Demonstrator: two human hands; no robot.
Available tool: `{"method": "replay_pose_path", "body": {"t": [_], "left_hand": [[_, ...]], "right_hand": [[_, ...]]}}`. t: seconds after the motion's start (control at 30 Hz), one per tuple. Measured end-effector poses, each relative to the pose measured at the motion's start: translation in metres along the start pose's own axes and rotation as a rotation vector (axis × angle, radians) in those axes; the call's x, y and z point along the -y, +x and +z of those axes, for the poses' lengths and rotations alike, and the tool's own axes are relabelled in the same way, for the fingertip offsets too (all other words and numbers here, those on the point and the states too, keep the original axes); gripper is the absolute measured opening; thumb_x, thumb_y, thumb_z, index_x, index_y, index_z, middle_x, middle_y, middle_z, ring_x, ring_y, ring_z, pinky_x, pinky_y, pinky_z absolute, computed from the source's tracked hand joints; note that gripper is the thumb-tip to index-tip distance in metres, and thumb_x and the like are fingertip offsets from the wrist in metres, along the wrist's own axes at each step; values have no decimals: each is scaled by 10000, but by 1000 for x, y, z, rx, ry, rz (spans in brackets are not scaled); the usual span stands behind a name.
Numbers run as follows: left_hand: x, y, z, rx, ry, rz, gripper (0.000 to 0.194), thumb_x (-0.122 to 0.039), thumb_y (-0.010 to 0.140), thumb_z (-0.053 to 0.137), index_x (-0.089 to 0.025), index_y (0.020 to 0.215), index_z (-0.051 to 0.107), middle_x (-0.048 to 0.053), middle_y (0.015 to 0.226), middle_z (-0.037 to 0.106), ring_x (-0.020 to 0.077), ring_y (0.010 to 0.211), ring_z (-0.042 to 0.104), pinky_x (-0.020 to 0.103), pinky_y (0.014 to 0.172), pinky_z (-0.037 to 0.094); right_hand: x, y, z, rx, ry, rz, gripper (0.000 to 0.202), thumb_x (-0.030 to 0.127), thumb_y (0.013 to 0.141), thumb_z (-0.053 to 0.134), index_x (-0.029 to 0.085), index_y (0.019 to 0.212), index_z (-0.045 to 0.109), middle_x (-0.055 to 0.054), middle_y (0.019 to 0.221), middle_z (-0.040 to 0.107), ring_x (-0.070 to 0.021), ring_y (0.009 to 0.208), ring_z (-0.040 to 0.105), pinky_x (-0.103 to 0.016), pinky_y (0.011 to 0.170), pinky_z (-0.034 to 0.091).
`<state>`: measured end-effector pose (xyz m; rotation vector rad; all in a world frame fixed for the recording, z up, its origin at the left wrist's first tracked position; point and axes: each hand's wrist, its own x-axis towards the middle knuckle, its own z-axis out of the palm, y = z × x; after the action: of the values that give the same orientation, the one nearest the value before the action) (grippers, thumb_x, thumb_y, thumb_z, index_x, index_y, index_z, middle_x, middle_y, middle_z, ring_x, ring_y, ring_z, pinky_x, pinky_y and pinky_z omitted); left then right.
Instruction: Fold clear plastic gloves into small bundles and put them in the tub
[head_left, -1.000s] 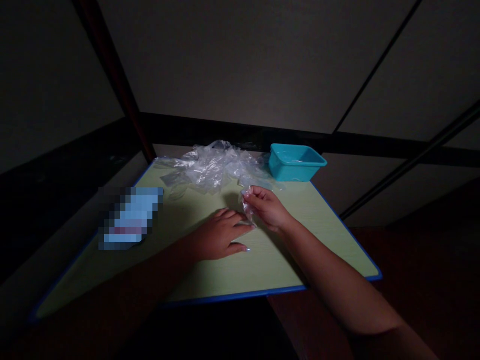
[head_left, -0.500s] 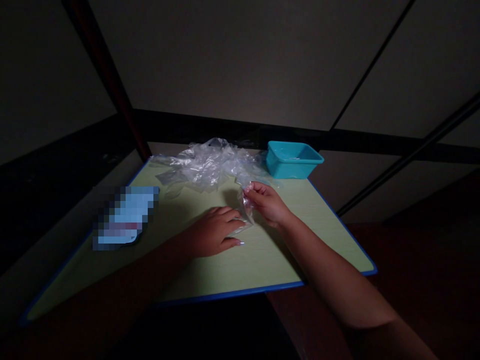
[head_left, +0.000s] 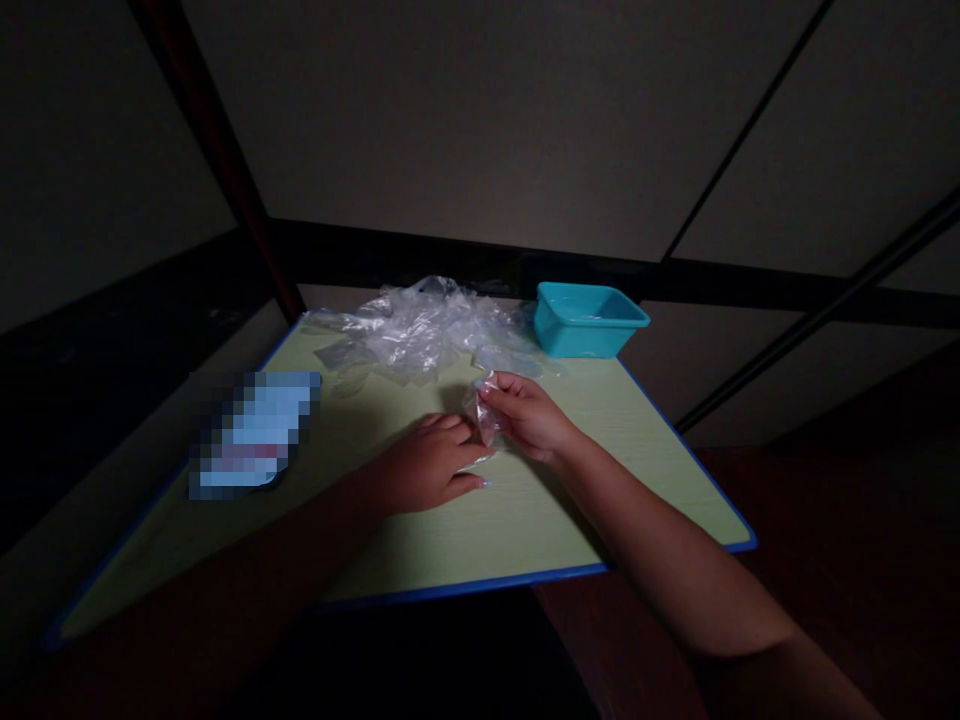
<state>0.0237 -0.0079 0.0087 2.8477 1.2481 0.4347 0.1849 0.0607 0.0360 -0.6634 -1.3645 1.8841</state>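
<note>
A clear plastic bag [head_left: 484,415] is pinched between the thumb and fingers of my right hand [head_left: 529,415], just above the table's middle. My left hand [head_left: 431,465] lies palm down on the light green table [head_left: 480,545], thumb and fingers apart, its fingertips over the bag's lower edge. Beyond both hands, a heap of crumpled clear plastic bags [head_left: 424,330] spreads along the far side of the table.
A turquoise plastic basket [head_left: 581,335] stands at the table's far right corner. On the left side lies a pixelated, light blue flat object [head_left: 259,430]. The table has a blue edge, and a panelled wall [head_left: 465,130] rises behind it.
My right hand has moved slightly left and down, and the bag's upper part has folded over toward my left hand. My left hand has hardly moved.
</note>
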Motion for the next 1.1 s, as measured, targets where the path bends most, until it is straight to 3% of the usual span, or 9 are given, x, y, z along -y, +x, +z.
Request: {"method": "replay_pose_path", "body": {"t": [0.2, 0.77, 1.1], "left_hand": [[2, -1, 4, -7, 21, 19, 418, -440, 880, 517, -259, 1254, 563, 97, 1224, 558, 279, 1101, 469, 416, 950, 368], [0, 0, 0, -2, -13, 25, 449, -493, 876, 500, -313, 1286, 536, 85, 1222, 519, 271, 1105, 448, 418, 955, 350], [0, 2, -5, -48, -71, 34, 396, -465, 867, 524, -281, 1211, 595, 90, 1225, 515, 281, 1123, 430, 425, 959, 360]], "right_hand": [[-3, 0, 0, 29, 2, 11, 362, 425, 598, 798, 150, 700, 586, 35, 574, 581, -75, 469, 507, -190, 449, 413], [12, -2, -5, -42, -44, -66, 382, 457, 595, 780, 169, 660, 537, 49, 530, 555, -81, 424, 497, -199, 403, 404], [7, -1, -5, -15, -50, -31, 384, 462, 601, 779, 173, 685, 541, 42, 567, 570, -86, 457, 503, -206, 436, 403]]}}
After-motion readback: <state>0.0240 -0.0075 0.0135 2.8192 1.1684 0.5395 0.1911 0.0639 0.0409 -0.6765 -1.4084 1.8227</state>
